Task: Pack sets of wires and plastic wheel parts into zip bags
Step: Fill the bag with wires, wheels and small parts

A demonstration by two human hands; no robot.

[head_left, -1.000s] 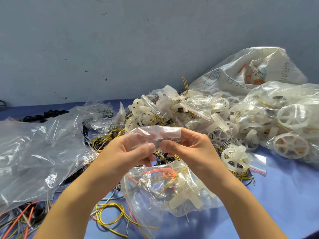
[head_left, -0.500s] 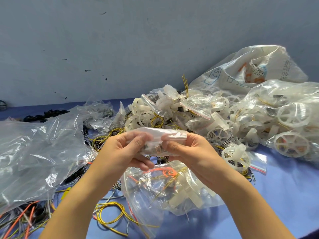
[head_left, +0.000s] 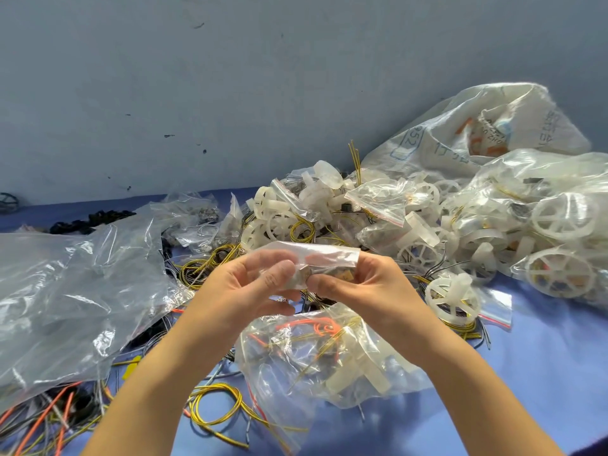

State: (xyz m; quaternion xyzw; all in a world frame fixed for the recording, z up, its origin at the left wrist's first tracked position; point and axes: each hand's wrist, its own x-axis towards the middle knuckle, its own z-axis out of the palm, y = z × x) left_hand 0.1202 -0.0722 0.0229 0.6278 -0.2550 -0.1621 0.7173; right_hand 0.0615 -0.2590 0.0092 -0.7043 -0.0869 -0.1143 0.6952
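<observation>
Head camera, and both hands are up at centre frame, above the blue desk (head_left: 543, 373). The left hand (head_left: 243, 291) and the right hand (head_left: 371, 287) have a small zip bag (head_left: 319, 256) between them, held up off the desk. Fingers (head_left: 278, 273) of each hand are curled onto it, thumbs pinching the plastic from the near side, and the two thumb tips are almost meeting. Small brownish bits show through the bag; what they are, I cannot tell.

Just below the hands lies a filled clear bag (head_left: 329, 360) with orange and yellow wires and white plastic pieces inside. Near left of it, a loose yellow wire coil (head_left: 217, 406) sits on the desk, and orange wires (head_left: 42, 419) tangle in the near left corner.

Beyond the hands, a heap of white wheel parts (head_left: 316, 195) mixed with small bags. To the right, one packed zip bag (head_left: 460, 301) with a wheel in it, and farther right, a big clear bag of wheels (head_left: 559, 222). Far right against the wall, a printed woven sack (head_left: 460, 136). On the left, a large crumpled clear plastic bag (head_left: 72, 291)
</observation>
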